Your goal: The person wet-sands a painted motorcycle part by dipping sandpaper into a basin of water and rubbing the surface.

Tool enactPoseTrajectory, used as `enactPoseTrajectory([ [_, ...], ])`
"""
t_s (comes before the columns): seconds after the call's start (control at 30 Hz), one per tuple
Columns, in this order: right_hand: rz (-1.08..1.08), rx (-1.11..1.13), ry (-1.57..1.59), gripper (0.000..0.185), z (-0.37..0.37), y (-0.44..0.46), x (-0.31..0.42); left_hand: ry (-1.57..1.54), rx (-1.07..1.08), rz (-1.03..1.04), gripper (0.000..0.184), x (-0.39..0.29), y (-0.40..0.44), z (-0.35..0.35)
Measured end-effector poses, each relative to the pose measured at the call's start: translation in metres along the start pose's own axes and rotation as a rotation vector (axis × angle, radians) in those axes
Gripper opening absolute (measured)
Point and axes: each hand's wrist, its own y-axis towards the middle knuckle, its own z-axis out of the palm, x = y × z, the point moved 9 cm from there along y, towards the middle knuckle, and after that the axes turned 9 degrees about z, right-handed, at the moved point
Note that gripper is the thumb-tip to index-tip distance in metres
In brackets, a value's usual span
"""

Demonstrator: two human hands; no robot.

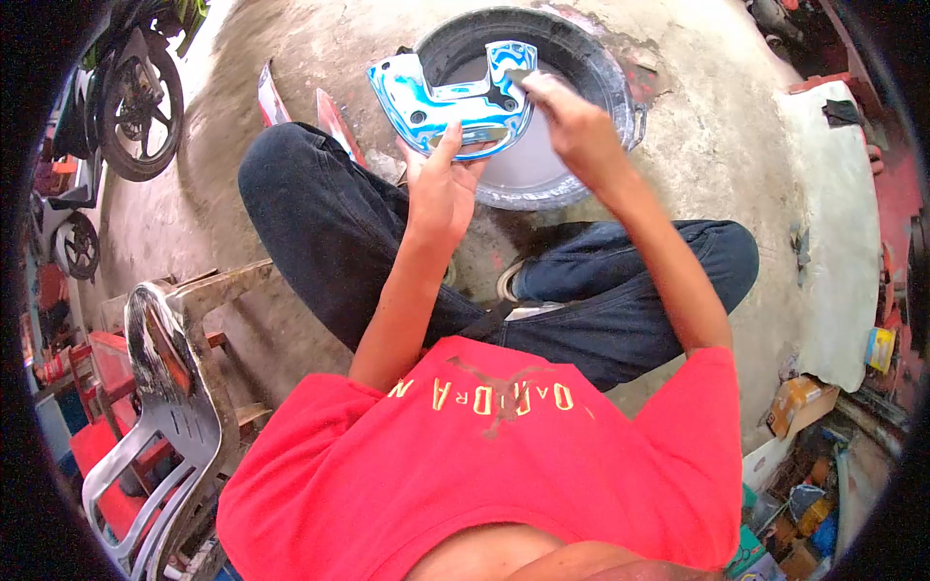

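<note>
A curved blue-and-white swirl-patterned panel (407, 95) is held up over a round black basin (620, 82) of cloudy liquid (523, 174). Its lower edge is gripped by my left hand (445, 184), thumb on the face and fingers behind. My right hand (581, 126) is at the panel's upper right arm, fingers closed around a small dark piece that touches the surface. The right fingers look slightly blurred, and what the piece is cannot be made out.
Two red-and-white pieces (334, 124) lie beyond my left knee. A grey plastic chair (184, 416) stands at left, with a motorcycle wheel (143, 111) above it. At right are a pale sheet (833, 242), a cardboard box (800, 402) and assorted clutter.
</note>
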Motion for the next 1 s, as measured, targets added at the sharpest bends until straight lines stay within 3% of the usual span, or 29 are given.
enactPoseTrajectory([
  [0.1,-0.198,-0.008,-0.066,0.036,0.011,-0.021,0.049,0.002,0.030,-0.006,0.044,0.004,0.001,-0.002],
  [0.17,-0.206,-0.010,-0.052,0.037,0.012,-0.016,0.035,-0.024,0.045,-0.038,0.043,0.007,0.002,-0.005],
  [0.27,0.069,0.007,-0.016,0.041,-0.003,0.008,-0.009,-0.026,0.037,-0.095,0.040,0.009,-0.001,0.006],
  [0.4,-0.162,-0.007,-0.089,0.035,0.010,-0.016,0.038,-0.060,0.056,-0.186,0.038,0.025,0.002,-0.007],
  [0.5,-0.216,0.011,-0.071,0.035,0.012,-0.024,0.051,-0.077,-0.011,-0.190,0.038,0.034,0.004,-0.015],
  [0.57,-0.091,-0.015,-0.034,0.033,0.000,-0.006,0.018,0.000,0.023,-0.137,0.039,0.024,0.002,-0.005],
  [0.63,0.230,0.087,-0.031,0.031,-0.004,0.004,-0.018,0.053,0.045,-0.110,0.040,0.017,-0.003,0.007],
  [0.73,-0.128,0.010,-0.045,0.038,0.008,-0.022,0.030,0.048,0.059,-0.096,0.040,0.022,0.000,0.001],
  [0.83,-0.247,0.047,-0.103,0.038,0.021,-0.039,0.062,0.045,0.018,-0.106,0.040,0.023,0.002,-0.012],
  [0.9,-0.182,0.004,-0.149,0.038,0.011,-0.022,0.037,-0.012,0.025,-0.073,0.041,0.021,0.001,-0.001],
  [0.97,0.085,-0.020,-0.127,0.037,0.004,-0.004,-0.005,0.014,0.005,-0.087,0.043,0.022,-0.002,0.000],
  [1.0,0.079,0.007,-0.092,0.037,0.002,-0.006,-0.001,0.014,0.005,-0.093,0.043,0.022,-0.003,0.000],
])
